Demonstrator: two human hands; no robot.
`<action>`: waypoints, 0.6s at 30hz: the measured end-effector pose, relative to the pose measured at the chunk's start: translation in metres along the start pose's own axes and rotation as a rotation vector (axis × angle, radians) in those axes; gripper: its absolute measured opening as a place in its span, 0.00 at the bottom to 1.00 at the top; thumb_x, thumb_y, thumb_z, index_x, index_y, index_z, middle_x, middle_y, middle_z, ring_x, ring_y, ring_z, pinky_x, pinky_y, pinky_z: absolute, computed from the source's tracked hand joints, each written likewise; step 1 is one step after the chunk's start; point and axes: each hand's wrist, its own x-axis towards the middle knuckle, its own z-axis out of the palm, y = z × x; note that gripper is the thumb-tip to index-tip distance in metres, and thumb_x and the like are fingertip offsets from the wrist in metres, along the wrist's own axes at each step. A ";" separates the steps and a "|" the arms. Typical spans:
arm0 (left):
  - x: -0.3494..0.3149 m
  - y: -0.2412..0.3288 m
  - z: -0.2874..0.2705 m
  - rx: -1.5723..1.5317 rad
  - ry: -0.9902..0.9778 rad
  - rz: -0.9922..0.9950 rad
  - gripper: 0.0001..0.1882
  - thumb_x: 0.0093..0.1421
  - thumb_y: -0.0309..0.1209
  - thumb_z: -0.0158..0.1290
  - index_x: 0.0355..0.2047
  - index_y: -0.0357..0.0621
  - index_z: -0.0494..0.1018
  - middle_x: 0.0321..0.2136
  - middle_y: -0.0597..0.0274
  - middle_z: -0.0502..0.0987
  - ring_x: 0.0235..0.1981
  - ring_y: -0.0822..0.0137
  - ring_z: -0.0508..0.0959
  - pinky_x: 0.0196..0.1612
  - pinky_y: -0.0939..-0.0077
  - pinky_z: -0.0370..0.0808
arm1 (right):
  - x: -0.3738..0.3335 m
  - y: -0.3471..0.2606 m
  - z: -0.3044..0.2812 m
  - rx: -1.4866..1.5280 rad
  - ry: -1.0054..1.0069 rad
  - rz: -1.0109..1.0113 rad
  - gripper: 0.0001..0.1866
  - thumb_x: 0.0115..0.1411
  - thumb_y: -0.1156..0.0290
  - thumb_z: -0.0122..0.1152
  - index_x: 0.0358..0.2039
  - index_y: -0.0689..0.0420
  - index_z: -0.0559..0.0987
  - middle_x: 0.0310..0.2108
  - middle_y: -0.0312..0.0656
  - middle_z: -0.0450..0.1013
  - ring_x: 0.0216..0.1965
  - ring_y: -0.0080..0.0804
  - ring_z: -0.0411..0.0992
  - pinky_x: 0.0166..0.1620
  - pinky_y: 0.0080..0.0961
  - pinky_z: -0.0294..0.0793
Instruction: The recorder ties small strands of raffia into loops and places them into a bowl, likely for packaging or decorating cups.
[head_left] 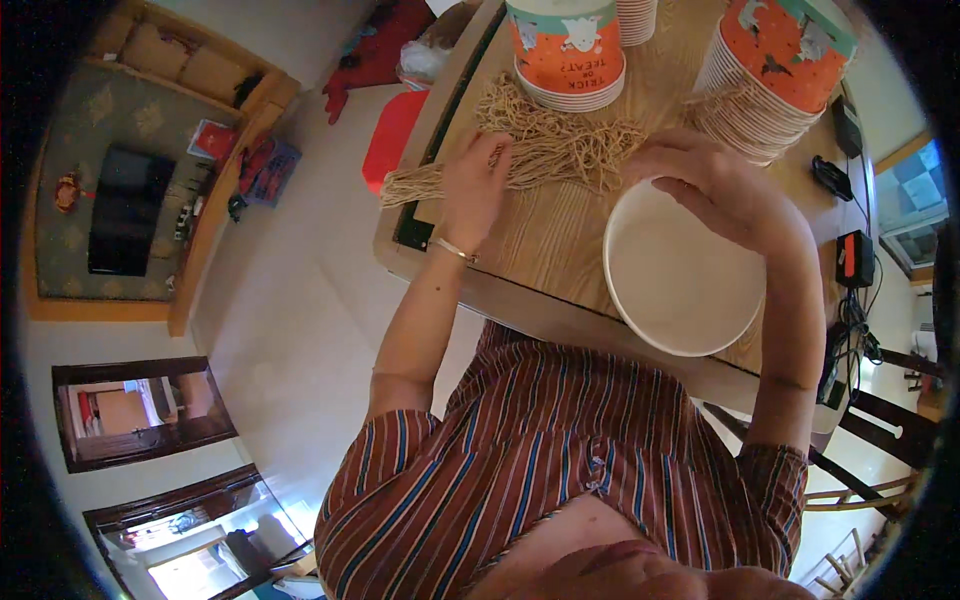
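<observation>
A loose bundle of tan paper cords [560, 145] lies across the wooden table, its left end hanging near the table's edge. My left hand [478, 190] is closed over the left part of the bundle, fingers curled round the cords. To the right, a round paper bucket [685, 270], white inside, stands near the front edge with its mouth toward me. My right hand [715, 185] is bent over the bucket's far rim, fingers together and pointing at the right end of the cords. Its fingertips are partly hidden, so whatever they pinch does not show.
A stack of orange patterned paper buckets [570, 60] stands at the back, and a taller stack [770, 80] is at the back right with cords against it. Black adapters and cables [855, 260] line the table's right edge [800, 200]. A red stool [392, 140] stands left.
</observation>
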 end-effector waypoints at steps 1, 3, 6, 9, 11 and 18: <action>0.002 0.001 0.002 -0.002 0.000 0.001 0.07 0.55 0.25 0.57 0.35 0.39 0.76 0.30 0.54 0.72 0.35 0.54 0.74 0.37 0.64 0.71 | -0.001 -0.002 -0.001 -0.020 0.016 0.002 0.15 0.57 0.81 0.54 0.45 0.59 0.76 0.42 0.46 0.73 0.45 0.46 0.73 0.46 0.35 0.73; 0.004 0.001 0.006 -0.101 -0.001 -0.027 0.06 0.53 0.24 0.58 0.33 0.41 0.77 0.31 0.55 0.72 0.35 0.54 0.74 0.38 0.62 0.71 | -0.001 -0.003 -0.001 -0.039 0.029 -0.001 0.15 0.57 0.81 0.54 0.45 0.59 0.75 0.43 0.46 0.73 0.45 0.47 0.73 0.46 0.35 0.73; 0.011 -0.012 0.016 -0.026 -0.029 0.087 0.06 0.51 0.25 0.60 0.32 0.43 0.77 0.32 0.57 0.72 0.36 0.55 0.74 0.40 0.61 0.71 | -0.003 -0.006 0.003 -0.085 0.064 -0.006 0.15 0.56 0.81 0.55 0.46 0.59 0.75 0.43 0.47 0.73 0.46 0.47 0.73 0.47 0.35 0.74; 0.013 -0.016 0.023 0.045 -0.063 0.128 0.07 0.50 0.26 0.61 0.31 0.44 0.78 0.32 0.58 0.72 0.38 0.56 0.73 0.41 0.61 0.71 | -0.004 -0.010 0.005 -0.100 0.120 -0.041 0.15 0.56 0.80 0.56 0.46 0.59 0.75 0.44 0.47 0.73 0.46 0.47 0.72 0.47 0.36 0.74; 0.014 -0.024 0.030 0.041 -0.077 0.104 0.07 0.50 0.27 0.61 0.31 0.44 0.78 0.33 0.58 0.73 0.39 0.56 0.73 0.41 0.62 0.71 | -0.005 -0.013 0.003 -0.071 0.101 -0.030 0.16 0.56 0.80 0.57 0.46 0.60 0.75 0.44 0.47 0.72 0.46 0.48 0.72 0.48 0.36 0.73; 0.013 -0.029 0.027 -0.080 -0.137 -0.046 0.06 0.52 0.28 0.61 0.29 0.42 0.76 0.31 0.58 0.73 0.37 0.57 0.74 0.39 0.66 0.72 | -0.006 -0.011 0.003 -0.019 0.066 -0.047 0.16 0.57 0.79 0.57 0.46 0.61 0.75 0.43 0.48 0.72 0.45 0.49 0.72 0.47 0.37 0.73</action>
